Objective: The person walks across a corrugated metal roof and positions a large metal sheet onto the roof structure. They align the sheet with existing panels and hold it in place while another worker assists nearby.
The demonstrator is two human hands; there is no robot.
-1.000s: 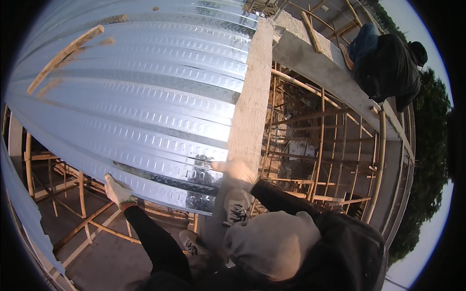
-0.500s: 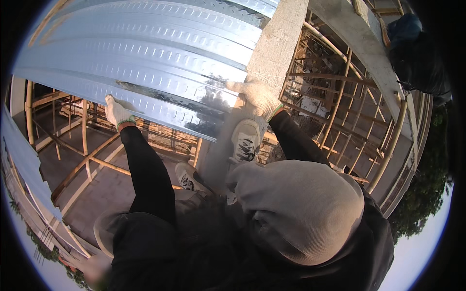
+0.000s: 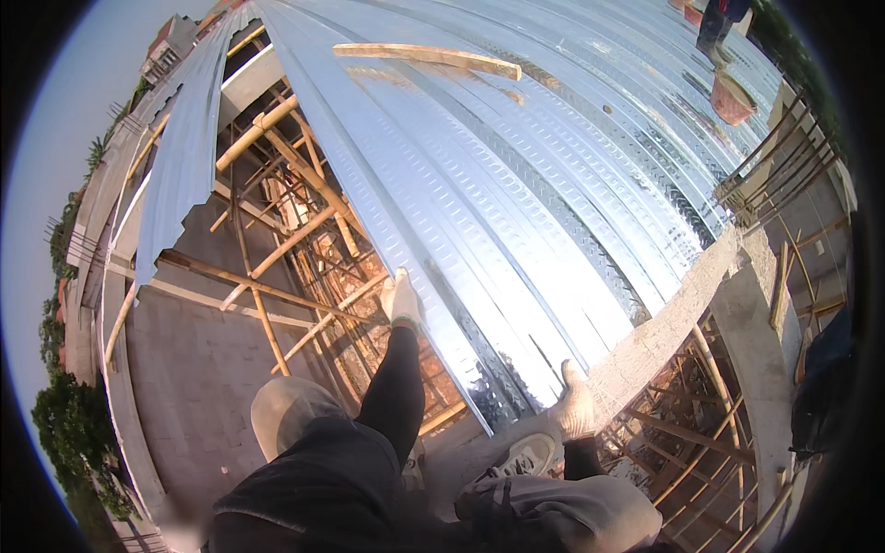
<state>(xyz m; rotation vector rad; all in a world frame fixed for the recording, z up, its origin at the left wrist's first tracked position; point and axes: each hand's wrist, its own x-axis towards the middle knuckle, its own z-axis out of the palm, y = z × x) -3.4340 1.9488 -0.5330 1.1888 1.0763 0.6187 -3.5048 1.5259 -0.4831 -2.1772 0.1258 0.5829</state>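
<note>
A ribbed, shiny metal decking sheet (image 3: 461,267) stretches out in front of me, its near end lying by a rough concrete beam (image 3: 660,354). My left hand (image 3: 400,299), in a whitish knitted glove, grips the sheet's left long edge. The thumb side shows on top, while the other fingers are mostly hidden. Gloved alike, my right hand (image 3: 575,407) is closed at the sheet's near end, beside the beam, thumb pointing forward. Its other fingers are largely out of sight. Just left of this hand, my shoe (image 3: 529,455) stands on the concrete.
Below the sheet's left edge, bamboo poles (image 3: 286,249) cross over an open drop. Another corrugated sheet (image 3: 180,175) lies at far left. A wooden plank (image 3: 429,59) rests on the decking. A person (image 3: 715,33) stands far right near a reddish basket (image 3: 733,98). Dark clothing (image 3: 823,378) shows at right.
The view has tilted up and turned left, revealing more decking, the plank and the distant person. Both hands keep their places on the sheet.
</note>
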